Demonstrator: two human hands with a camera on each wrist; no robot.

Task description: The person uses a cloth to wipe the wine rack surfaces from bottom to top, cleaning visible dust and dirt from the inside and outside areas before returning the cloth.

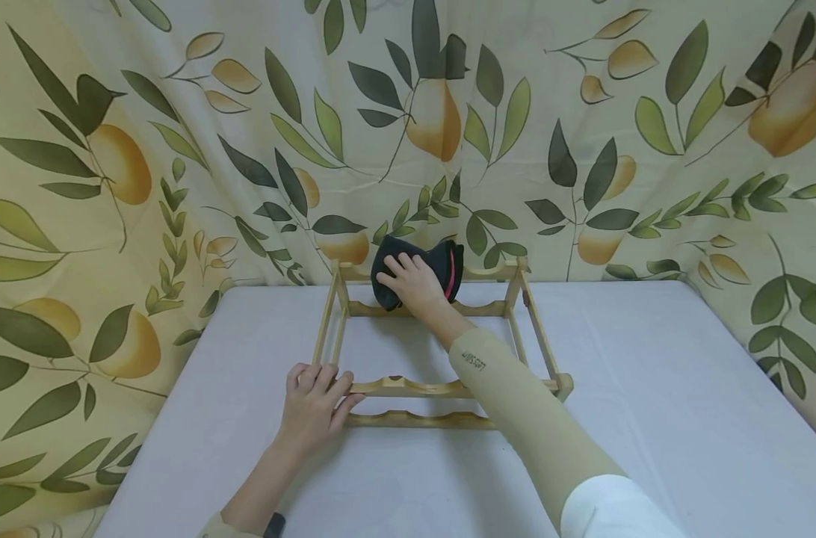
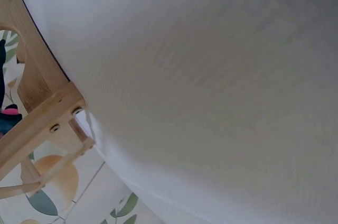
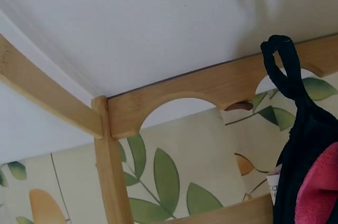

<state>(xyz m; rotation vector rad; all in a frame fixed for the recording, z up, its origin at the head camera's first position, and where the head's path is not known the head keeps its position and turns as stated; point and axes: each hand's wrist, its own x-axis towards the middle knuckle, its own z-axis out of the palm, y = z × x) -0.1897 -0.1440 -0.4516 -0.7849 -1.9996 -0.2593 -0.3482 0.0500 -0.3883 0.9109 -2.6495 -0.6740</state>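
A wooden rack [image 1: 394,386] with scalloped rails stands on the white-covered table. My left hand [image 1: 314,396] grips its front left corner, fingers over the top and thumb along the front rail. My right hand [image 1: 415,282] reaches across the rack and holds a dark cloth oven mitt [image 1: 438,261] at the back rails, fingers spread over its top. In the right wrist view, the mitt's pink fleecy lining [image 3: 319,187] and a fabric hanging loop [image 3: 288,65] show. The mitt's underside is hidden in the head view.
The white tablecloth [image 1: 650,388] reaches back to a curtain [image 1: 246,179] printed with leaves and fruit, right behind the rack. My right forearm crosses over the rack's front rails.
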